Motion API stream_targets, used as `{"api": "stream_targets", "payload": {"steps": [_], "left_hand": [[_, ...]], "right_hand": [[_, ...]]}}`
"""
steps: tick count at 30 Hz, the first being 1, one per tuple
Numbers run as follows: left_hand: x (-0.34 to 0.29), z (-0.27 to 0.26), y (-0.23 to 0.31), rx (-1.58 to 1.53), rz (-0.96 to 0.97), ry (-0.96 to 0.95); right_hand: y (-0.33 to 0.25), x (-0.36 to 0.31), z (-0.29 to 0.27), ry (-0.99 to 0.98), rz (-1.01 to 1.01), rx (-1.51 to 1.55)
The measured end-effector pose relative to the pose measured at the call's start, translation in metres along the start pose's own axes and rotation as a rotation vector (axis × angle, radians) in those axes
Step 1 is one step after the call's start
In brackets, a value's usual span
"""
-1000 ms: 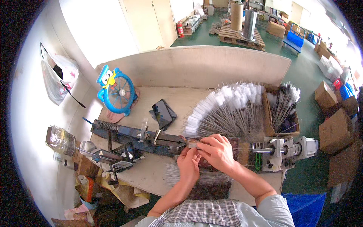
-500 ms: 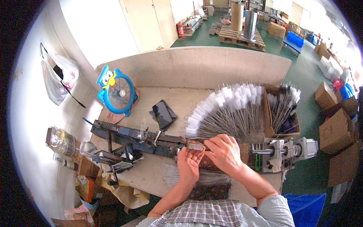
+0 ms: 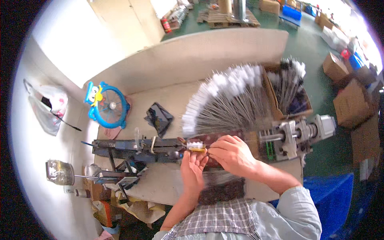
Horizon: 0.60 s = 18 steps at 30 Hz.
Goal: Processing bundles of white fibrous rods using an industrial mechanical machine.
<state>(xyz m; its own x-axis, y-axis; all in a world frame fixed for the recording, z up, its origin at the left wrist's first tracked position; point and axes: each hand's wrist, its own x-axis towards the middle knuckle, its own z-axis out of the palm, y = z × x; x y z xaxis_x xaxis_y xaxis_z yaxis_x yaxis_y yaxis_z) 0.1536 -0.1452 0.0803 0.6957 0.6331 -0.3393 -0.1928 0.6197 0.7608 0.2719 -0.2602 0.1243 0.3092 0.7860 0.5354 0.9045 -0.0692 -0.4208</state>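
Note:
A small white piece with a yellow edge [image 3: 196, 146] sits at the right end of a long dark metal bench fixture [image 3: 132, 147]. My left hand [image 3: 193, 172] is palm up just below it, its curled fingertips at the yellow edge. From the right, my right hand [image 3: 233, 155] reaches in with thumb and fingers pinched together beside the piece. Whatever lies in that pinch is too small to make out. Just beyond my hands a fan of white-tipped wire brushes [image 3: 228, 100] covers the bench.
A cardboard box [image 3: 272, 96] of dark and white brushes stands at the back right. To the right is a metal shaft unit [image 3: 294, 138]. A blue round fan [image 3: 110, 105] and a dark flat pouch [image 3: 159, 119] rest at the left. A low board [image 3: 192, 52] edges the bench.
The view has shifted, so the bench sits higher and further left. The white piece now shows its yellow edge. My right hand has drawn slightly away from my left fingertips.

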Motion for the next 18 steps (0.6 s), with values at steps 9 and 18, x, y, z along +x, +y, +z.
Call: {"api": "stream_targets", "payload": {"steps": [9, 18], "left_hand": [[-0.025, -0.113, 0.029, 0.172, 0.129, 0.363], [-0.056, -0.347, 0.122, -0.218, 0.466, 0.783]], "right_hand": [[0.020, -0.074, 0.007, -0.430, 0.258, 0.018], [0.029, -0.080, -0.001, -0.633, 0.341, -0.069]]}}
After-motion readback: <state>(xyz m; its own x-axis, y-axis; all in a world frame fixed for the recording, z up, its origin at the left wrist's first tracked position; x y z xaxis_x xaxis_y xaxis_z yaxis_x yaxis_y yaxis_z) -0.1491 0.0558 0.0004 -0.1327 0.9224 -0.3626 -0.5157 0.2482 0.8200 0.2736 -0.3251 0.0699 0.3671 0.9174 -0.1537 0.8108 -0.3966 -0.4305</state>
